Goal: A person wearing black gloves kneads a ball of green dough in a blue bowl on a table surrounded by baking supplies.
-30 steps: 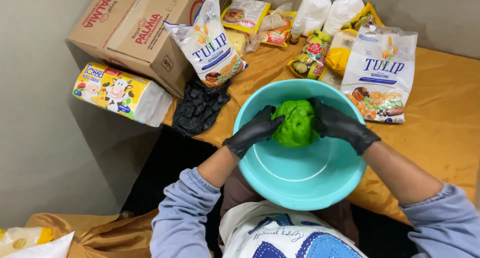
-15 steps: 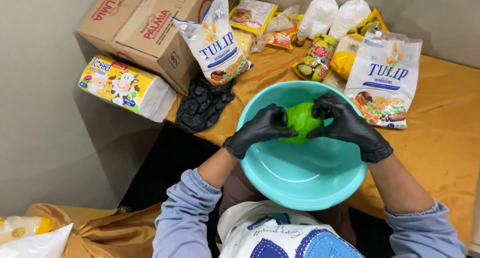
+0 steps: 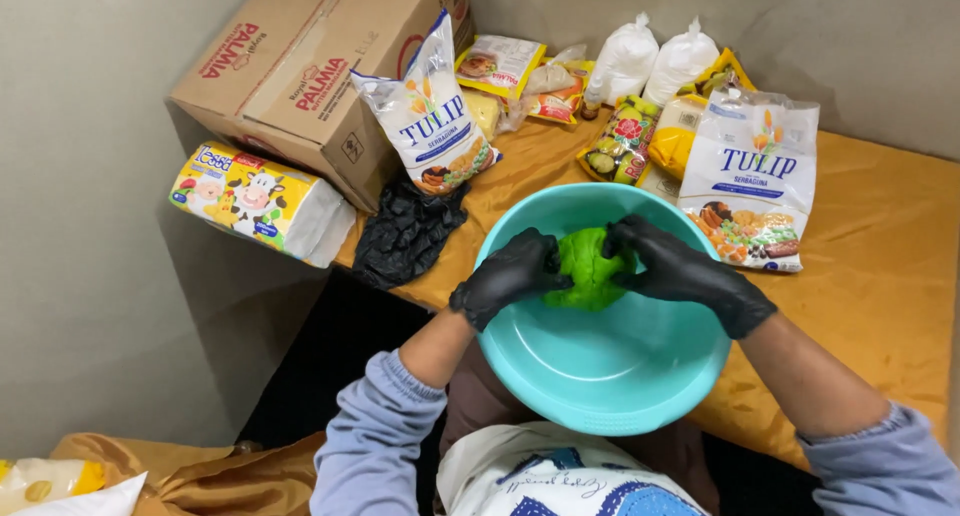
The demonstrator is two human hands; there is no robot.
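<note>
Green dough ball (image 3: 585, 268) inside a teal plastic basin (image 3: 600, 376), black-gloved left hand (image 3: 508, 274) and right hand (image 3: 680, 271) cupped around it, pressing from both sides, flour bags (image 3: 755, 181) beyond on ochre cloth (image 3: 880, 266)

The dough (image 3: 585, 266) sits in the bowl (image 3: 600, 376) on the table (image 3: 880, 276); flour bags (image 3: 752, 181) and a box (image 3: 310, 66) stand behind
</note>
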